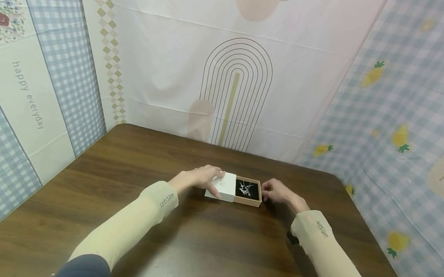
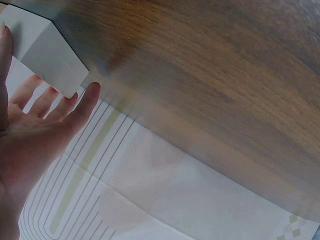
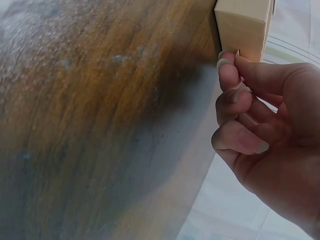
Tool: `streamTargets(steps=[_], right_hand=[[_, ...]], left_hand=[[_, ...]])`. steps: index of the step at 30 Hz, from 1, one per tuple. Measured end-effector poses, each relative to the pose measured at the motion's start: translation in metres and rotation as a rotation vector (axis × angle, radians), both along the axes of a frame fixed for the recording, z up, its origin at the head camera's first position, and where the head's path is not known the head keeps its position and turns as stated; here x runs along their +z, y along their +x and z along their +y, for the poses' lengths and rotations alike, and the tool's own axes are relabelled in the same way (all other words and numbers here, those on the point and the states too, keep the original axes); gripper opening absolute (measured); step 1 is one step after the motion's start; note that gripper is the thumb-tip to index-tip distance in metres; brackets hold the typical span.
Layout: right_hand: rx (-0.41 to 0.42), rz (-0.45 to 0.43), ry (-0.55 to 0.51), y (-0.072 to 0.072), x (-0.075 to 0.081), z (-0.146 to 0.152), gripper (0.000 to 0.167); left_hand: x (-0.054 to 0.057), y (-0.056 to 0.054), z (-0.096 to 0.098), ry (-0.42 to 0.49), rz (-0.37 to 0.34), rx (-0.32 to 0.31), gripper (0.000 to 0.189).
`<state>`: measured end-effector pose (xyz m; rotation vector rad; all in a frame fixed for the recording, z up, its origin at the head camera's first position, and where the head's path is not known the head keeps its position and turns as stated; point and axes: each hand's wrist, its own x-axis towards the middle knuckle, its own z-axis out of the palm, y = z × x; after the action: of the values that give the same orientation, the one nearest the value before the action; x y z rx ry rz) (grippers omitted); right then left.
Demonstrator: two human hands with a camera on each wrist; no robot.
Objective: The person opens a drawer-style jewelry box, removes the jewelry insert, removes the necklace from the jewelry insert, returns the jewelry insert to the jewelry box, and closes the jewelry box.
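Observation:
A white box sleeve (image 1: 225,186) lies on the table, and a tan drawer (image 1: 247,202) sticks out of its right end. Inside the drawer, silver jewelry (image 1: 245,188) with thin branching parts rests on a black insert (image 1: 255,191). My left hand (image 1: 206,179) grips the sleeve from its left end, thumb on the near side and fingers over the far side. At the drawer's outer end, my right hand (image 1: 277,190) pinches a small pull tab (image 3: 238,52) between thumb and index finger. The other fingers of that hand are curled. Part of the drawer is hidden within the sleeve.
The brown wooden table (image 1: 186,245) extends around the box on all sides. Behind it hangs a white patterned cloth (image 1: 165,68), with checked cloths at the left and right. A small dark object (image 1: 292,238) shows beneath the right wrist cuff.

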<state>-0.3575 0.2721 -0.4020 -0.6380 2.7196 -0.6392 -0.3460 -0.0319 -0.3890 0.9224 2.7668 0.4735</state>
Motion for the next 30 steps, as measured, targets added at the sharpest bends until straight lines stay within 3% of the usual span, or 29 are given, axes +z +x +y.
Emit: streamTargets(steps=[12,30], right_hand=[[-0.03,0.021,0.008,-0.0006,0.0,-0.0033,0.021],[-0.13,-0.016,-0.023,-0.0002,-0.0051,-0.0059,0.023]], left_hand=[[-0.0005,-0.0004,-0.0001,0.003,-0.005,0.001,0.086],[-0.0013,-0.0014,-0.0005,0.007,0.001,-0.002,0.086]])
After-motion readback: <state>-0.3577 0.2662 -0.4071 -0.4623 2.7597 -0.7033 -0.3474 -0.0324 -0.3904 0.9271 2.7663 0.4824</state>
